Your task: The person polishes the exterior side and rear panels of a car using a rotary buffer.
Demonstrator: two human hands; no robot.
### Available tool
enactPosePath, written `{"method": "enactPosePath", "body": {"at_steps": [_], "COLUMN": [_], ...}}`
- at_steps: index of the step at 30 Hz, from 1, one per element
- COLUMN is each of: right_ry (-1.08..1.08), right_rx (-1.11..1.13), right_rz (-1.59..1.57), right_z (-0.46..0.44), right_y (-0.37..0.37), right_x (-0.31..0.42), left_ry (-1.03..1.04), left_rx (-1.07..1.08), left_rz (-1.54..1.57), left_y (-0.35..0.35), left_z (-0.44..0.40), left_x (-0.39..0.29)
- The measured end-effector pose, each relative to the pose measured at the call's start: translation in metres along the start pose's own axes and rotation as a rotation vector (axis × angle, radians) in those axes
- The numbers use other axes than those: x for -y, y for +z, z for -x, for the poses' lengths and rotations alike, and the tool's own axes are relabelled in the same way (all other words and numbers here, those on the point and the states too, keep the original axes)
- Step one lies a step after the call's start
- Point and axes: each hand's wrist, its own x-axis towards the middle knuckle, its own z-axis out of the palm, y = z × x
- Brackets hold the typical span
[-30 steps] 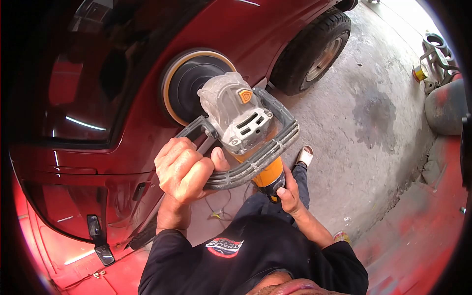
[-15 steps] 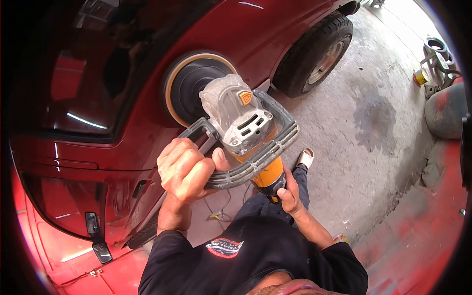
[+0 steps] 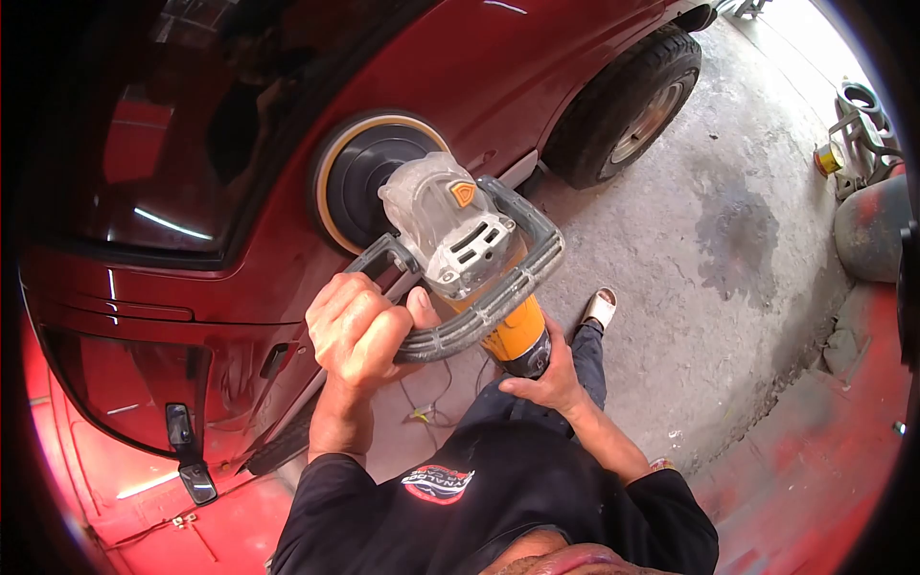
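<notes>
A car polisher (image 3: 508, 311) with a grey, dusty head and a yellow body is held at the side of a dark red car (image 3: 460, 86). Its round black backing plate with a pale-edged pad (image 3: 369, 182) faces the red panel below the dark window and appears to touch it. My left hand (image 3: 359, 331) is wrapped around the near end of the grey loop handle (image 3: 479, 321). Around the rear of the yellow body, my right hand (image 3: 548, 374) is closed, with its thumb along the near side; some of its fingers are hidden behind the tool.
A car wheel (image 3: 637, 120) stands at upper right on the concrete floor (image 3: 652, 355). A cable (image 3: 431, 412) lies near my legs. A yellow can (image 3: 828, 159) and a grey tank (image 3: 870, 230) are at far right. The side mirror (image 3: 187, 450) sticks out at lower left.
The polisher head has shifted slightly left and down in view. My right hand's thumb has moved lower around the tool's rear. My left hand keeps its hold on the loop handle.
</notes>
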Motion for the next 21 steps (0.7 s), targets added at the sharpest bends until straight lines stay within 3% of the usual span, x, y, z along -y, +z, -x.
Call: {"method": "enactPosePath", "body": {"at_steps": [5,15,21], "right_ry": [-0.033,-0.036,-0.013], "right_rx": [-0.025,-0.176,-0.293], "right_rz": [0.145,0.155,-0.038], "right_z": [-0.012,-0.056,-0.089], "right_y": [0.003,-0.054,-0.095], "right_x": [-0.004,0.022,0.057], "left_ry": [0.013,0.119,0.171], "left_rx": [-0.014,-0.056,-0.094], "left_rz": [0.01,0.071,0.098], "left_y": [0.004,0.081,0.126], "left_z": [0.001,-0.068,-0.129], "left_x": [0.006,0.018,0.02]}}
